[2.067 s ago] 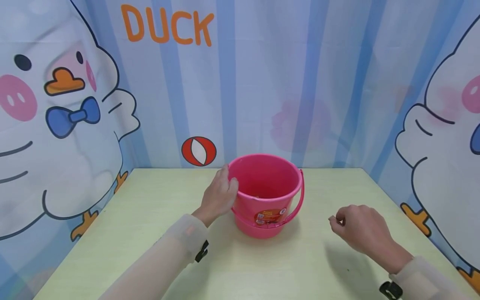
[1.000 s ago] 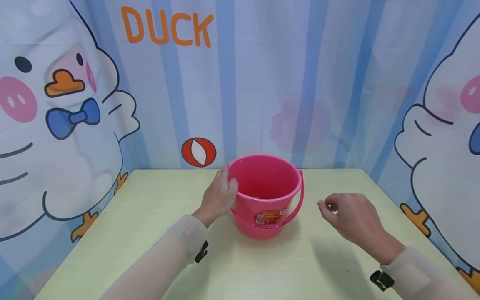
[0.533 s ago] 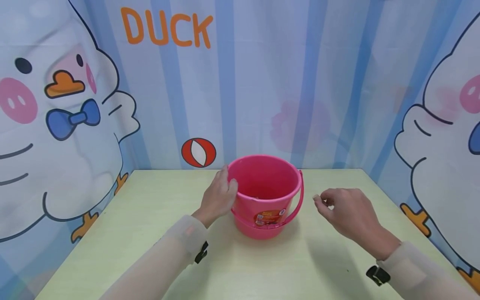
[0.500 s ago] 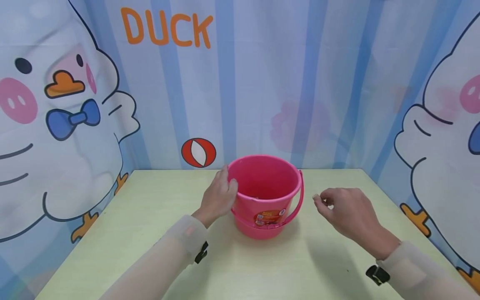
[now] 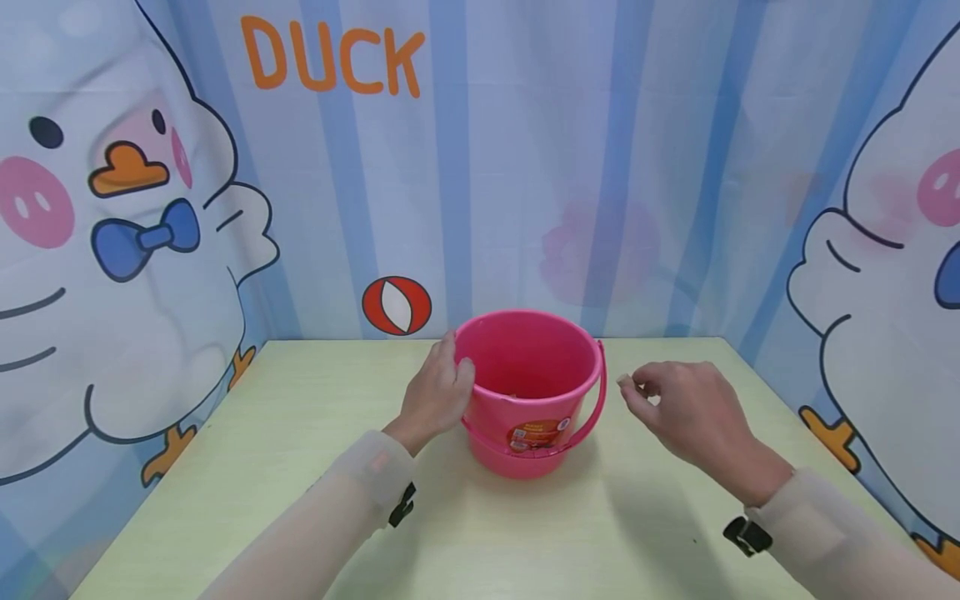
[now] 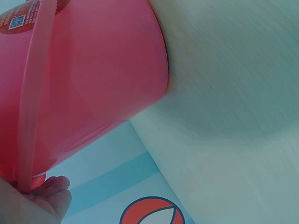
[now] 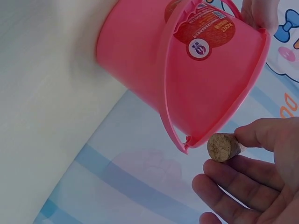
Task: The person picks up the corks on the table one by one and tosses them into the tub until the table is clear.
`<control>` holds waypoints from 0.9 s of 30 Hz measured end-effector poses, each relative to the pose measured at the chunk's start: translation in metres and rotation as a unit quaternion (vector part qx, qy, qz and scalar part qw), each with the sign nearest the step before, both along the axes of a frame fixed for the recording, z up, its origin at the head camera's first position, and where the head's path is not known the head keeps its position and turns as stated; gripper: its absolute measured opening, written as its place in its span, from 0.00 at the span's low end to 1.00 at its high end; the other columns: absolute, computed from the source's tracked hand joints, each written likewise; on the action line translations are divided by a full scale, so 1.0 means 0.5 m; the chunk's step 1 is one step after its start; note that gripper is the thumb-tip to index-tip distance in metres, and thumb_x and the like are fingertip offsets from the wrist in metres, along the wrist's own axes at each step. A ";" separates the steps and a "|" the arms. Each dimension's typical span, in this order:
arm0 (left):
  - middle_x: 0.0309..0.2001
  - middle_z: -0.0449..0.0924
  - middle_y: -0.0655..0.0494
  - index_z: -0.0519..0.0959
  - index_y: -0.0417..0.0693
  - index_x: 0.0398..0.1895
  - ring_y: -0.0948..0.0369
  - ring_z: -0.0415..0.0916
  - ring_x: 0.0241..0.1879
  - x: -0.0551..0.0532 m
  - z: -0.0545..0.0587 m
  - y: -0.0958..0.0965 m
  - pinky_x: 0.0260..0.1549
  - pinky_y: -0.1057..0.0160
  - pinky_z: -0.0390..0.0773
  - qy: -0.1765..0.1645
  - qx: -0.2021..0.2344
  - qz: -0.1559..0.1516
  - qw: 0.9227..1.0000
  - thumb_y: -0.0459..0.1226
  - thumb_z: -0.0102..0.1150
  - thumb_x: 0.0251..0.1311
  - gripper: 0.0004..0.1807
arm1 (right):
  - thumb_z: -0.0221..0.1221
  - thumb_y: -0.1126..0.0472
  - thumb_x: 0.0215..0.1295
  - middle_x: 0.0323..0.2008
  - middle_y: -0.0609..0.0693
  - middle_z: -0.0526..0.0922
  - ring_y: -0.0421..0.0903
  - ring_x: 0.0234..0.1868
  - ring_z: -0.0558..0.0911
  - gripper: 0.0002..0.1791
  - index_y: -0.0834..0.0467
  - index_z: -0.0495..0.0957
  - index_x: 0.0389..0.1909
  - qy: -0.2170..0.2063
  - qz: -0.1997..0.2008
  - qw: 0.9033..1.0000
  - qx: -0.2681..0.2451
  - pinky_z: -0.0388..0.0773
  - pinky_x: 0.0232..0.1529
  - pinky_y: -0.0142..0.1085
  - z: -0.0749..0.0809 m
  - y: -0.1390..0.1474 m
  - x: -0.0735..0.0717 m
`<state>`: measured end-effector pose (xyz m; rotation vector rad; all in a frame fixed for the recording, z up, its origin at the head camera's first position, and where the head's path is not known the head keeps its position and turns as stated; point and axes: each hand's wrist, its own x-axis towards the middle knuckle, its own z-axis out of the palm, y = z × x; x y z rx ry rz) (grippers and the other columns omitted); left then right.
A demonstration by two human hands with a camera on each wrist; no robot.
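A pink plastic bucket (image 5: pixel 491 417) stands upright on the table, its handle (image 5: pixel 597 410) hanging down across the front. My left hand (image 5: pixel 435 387) holds the left side of its rim, thumb at the near side. In the left wrist view, the curled fingertips (image 6: pixel 58 186) show beside the rim and handle. To the right of the bucket, my right hand (image 5: pixel 693 412) is raised above the table. Between its thumb and fingers it pinches a short brown cork (image 7: pixel 223 147), whose end faces the bucket in the right wrist view. Most of the bucket's floor is hidden by its front wall.
The pale yellow table (image 5: pixel 300 500) ends at a blue striped curtain (image 5: pixel 510 167) printed with ducks, a ball and lettering. A black wrist strap (image 5: pixel 747 536) sits on the right sleeve. A tiny dark speck (image 5: pixel 694 541) marks the tabletop near the right forearm.
My right hand has moved left and upward in the head view, bringing the cork closer to the bucket. The left hand and the bucket have stayed in place.
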<state>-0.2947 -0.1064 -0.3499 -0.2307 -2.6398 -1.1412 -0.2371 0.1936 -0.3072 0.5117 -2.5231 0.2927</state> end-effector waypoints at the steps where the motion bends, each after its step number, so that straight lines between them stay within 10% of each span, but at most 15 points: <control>1: 0.73 0.63 0.48 0.48 0.46 0.83 0.50 0.68 0.68 0.000 0.000 0.000 0.56 0.46 0.81 0.000 0.000 0.000 1.000 0.46 0.44 0.73 0.38 | 0.68 0.56 0.65 0.25 0.49 0.88 0.41 0.19 0.77 0.09 0.58 0.89 0.32 0.000 0.000 1.000 0.000 0.75 0.21 0.34 0.002 -0.002 -0.001; 27: 0.73 0.63 0.49 0.49 0.47 0.82 0.50 0.68 0.67 -0.003 -0.003 0.001 0.54 0.47 0.82 -0.002 0.002 0.003 1.000 0.46 0.46 0.73 0.38 | 0.72 0.57 0.60 0.31 0.53 0.89 0.48 0.26 0.82 0.10 0.60 0.89 0.38 0.017 0.018 1.000 -0.009 0.83 0.28 0.41 0.029 -0.041 -0.019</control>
